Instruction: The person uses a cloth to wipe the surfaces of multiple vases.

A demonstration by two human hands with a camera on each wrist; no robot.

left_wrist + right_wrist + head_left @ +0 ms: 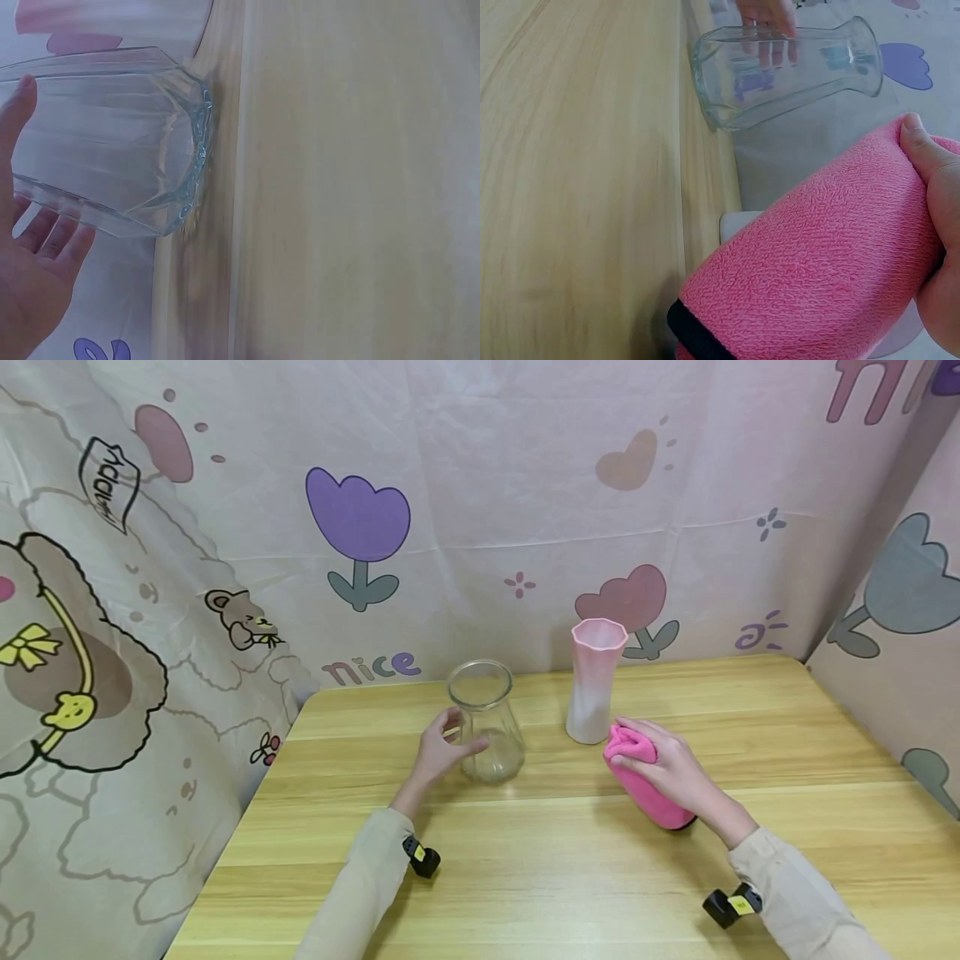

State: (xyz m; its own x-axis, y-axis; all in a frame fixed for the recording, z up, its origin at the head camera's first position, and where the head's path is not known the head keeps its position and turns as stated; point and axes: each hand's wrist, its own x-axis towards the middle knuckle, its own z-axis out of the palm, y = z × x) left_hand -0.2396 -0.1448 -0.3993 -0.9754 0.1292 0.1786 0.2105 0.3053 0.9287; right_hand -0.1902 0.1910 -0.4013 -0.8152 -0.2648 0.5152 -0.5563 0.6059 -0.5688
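Observation:
A clear glass vase [491, 739] with a wide flared rim stands upright on the wooden table. My left hand [444, 750] is around its left side, thumb across the front and fingers behind. In the left wrist view, that hand [37, 277] spans the vase body [112, 142] above its faceted base. My right hand [671, 767] grips a folded pink towel [652, 797], bunched at the top between thumb and fingers. The right wrist view shows the fuzzy towel [817, 247] hanging down, its dark edging close over the tabletop.
A tall pink-and-white vase [592, 693] with a wavy rim stands just behind the towel. The wooden table [525, 877] runs back to a printed fabric backdrop [465, 510], with another printed sheet [150, 652] along the left.

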